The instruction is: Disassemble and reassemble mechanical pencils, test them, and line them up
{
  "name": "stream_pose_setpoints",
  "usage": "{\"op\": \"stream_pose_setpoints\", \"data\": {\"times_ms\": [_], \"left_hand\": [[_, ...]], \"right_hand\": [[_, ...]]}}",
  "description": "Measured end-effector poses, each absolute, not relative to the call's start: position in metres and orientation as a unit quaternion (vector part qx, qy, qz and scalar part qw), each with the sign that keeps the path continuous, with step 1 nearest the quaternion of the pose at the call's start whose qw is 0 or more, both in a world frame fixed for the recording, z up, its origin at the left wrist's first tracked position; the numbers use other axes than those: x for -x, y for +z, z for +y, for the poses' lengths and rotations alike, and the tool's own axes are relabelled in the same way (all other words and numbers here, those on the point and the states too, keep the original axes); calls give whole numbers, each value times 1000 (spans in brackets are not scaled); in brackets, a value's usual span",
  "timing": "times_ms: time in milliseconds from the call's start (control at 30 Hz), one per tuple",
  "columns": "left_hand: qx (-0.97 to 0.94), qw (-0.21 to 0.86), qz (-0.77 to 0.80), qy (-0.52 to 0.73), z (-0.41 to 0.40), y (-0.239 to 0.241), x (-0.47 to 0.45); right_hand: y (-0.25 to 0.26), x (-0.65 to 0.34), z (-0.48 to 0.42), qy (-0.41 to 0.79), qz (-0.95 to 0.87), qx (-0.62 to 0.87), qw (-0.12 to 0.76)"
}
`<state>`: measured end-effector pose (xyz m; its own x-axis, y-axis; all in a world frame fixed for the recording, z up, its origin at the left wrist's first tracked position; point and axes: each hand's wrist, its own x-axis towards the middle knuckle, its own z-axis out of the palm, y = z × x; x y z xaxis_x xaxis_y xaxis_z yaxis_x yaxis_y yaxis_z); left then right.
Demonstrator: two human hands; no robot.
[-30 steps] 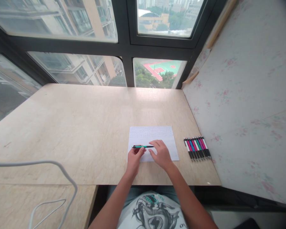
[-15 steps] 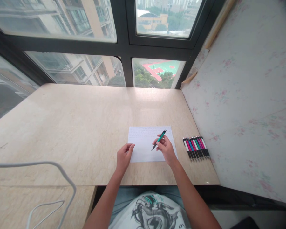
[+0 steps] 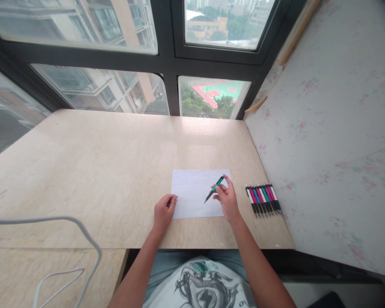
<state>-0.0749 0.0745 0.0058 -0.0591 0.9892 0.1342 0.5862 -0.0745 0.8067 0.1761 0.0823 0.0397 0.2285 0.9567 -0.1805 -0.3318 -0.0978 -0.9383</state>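
Observation:
A white sheet of paper (image 3: 192,205), with rows of small writing across its upper part, lies on the tabletop. My left hand (image 3: 164,211) is closed at its left edge, thumb and curled fingers pinched over the paper's border. Above the sheet's right half, my right hand (image 3: 229,202) grips a green and black pen (image 3: 217,185), slanted with its tip down to the left. A finger of that hand reaches the pen's top end. Whether the tip touches the paper I cannot tell.
A row of several pens (image 3: 263,199) in pink, blue, white, green and purple lies right of the paper, by the flowered wall (image 3: 333,141). A grey-white cable (image 3: 86,235) loops at the lower left. Dark-framed windows (image 3: 173,64) stand behind the pale table (image 3: 99,162).
My left hand has shifted slightly left to the paper's edge. My right hand has changed its hold on the pen, with a finger now up at the pen's top end.

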Motion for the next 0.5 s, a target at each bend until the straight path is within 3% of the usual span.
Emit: {"op": "stream_pose_setpoints", "data": {"times_ms": [500], "left_hand": [[-645, 252, 623, 363, 75, 6, 74]], "right_hand": [[48, -176, 77, 505, -370, 505, 594]]}}
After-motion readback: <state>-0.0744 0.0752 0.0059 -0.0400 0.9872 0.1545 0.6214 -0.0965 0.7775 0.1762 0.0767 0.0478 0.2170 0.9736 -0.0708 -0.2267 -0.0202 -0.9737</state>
